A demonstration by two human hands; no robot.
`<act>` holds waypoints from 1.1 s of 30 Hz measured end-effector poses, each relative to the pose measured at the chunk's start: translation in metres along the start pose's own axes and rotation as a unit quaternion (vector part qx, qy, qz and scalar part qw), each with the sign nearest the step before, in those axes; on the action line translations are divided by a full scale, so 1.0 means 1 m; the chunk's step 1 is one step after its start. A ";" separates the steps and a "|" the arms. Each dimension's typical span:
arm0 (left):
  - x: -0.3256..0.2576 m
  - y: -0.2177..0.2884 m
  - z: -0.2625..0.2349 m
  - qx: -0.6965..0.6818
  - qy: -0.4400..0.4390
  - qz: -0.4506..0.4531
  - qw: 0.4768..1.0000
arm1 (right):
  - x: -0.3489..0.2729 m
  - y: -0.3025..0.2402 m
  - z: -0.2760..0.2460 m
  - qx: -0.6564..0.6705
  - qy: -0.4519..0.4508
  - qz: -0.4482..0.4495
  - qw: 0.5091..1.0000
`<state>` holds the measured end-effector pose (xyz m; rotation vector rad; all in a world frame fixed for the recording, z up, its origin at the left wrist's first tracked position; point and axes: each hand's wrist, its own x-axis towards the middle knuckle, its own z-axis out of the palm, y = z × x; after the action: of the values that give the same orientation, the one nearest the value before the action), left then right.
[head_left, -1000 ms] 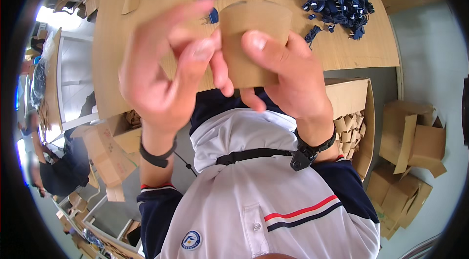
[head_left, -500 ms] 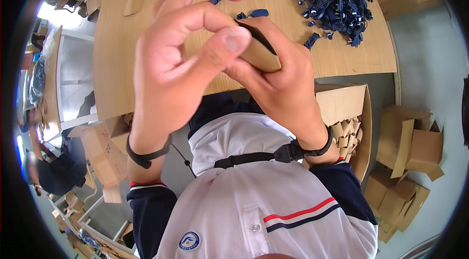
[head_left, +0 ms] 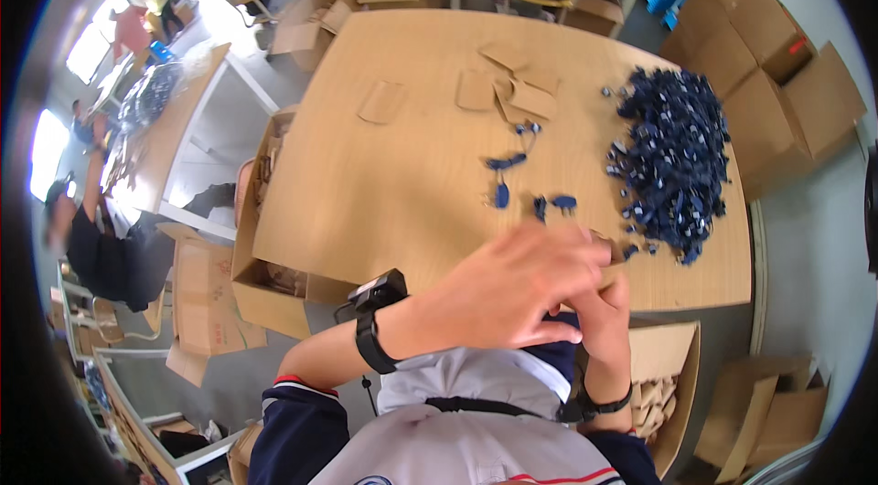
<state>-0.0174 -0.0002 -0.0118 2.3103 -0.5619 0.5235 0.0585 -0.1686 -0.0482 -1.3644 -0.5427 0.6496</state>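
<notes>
Closest in, the person's two hands are bunched together right at the near edge of the surface [head_left: 384, 202], just above their chest. The left hand [head_left: 512, 288] lies across on top, fingers [head_left: 558, 252] stretched out toward the right and lying close together, and it covers most of the right hand [head_left: 599, 298] tucked underneath. A sliver of brown cardboard [head_left: 604, 243] peeks out at the fingertips, so something flat seems pinched between both hands, but I can't tell how the right fingers are set or which way the piece runs. Both wrists wear dark bands.

Just beyond the fingertips, a few loose dark blue clips [head_left: 553, 204] lie scattered on the wood, nearer the left hand's reach than anything else. Further right and back sits the big pile of blue clips [head_left: 672, 160], well apart from the hands. Toward the far middle, a handful of flat cardboard pieces [head_left: 512, 92] lie spread out. An open carton [head_left: 663, 375] stands on the floor at the near right, more boxes beyond.
</notes>
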 end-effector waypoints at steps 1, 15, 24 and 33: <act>-0.001 0.001 0.011 0.098 0.038 0.027 0.994 | -0.002 -0.004 0.003 0.061 0.019 -0.001 0.998; 0.000 -0.016 -0.002 -0.068 -0.020 -0.007 0.997 | 0.003 -0.039 -0.007 -0.093 0.050 -0.002 0.994; 0.013 -0.031 -0.013 -0.086 0.054 -0.128 0.987 | 0.016 -0.021 -0.010 -0.308 0.127 -0.227 0.915; 0.026 -0.016 0.000 -0.388 0.072 -0.250 0.884 | 0.020 -0.034 -0.011 -0.461 0.120 -0.429 0.768</act>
<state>0.0130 0.0045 -0.0068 1.5323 -0.0482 0.1588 0.0840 -0.1651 -0.0159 -1.8168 -1.2607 -0.6548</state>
